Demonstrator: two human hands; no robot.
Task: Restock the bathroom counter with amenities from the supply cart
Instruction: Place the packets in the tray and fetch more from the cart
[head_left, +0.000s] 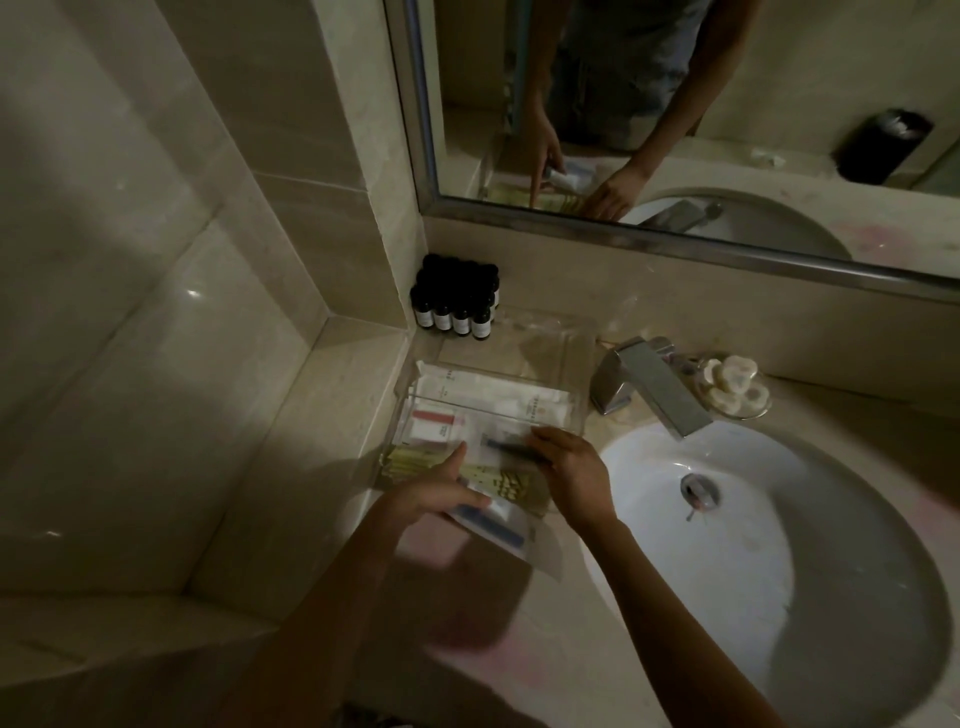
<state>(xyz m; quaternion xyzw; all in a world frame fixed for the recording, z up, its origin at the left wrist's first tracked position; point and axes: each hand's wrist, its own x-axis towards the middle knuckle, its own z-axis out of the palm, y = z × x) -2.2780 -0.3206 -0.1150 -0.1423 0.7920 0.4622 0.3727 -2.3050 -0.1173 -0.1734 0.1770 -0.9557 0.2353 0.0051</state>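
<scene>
Amenity packets (498, 402) fill the clear tray (582, 364) — the left hand (436, 491) grips a blue-striped sachet (493, 525) ready to slot in, the right hand (574, 470) pinching a dark packet (511, 448) flat.

left hand (439, 491) holds a packet (493, 525); right hand (574, 475) rests in the clear tray (566, 338).
</scene>
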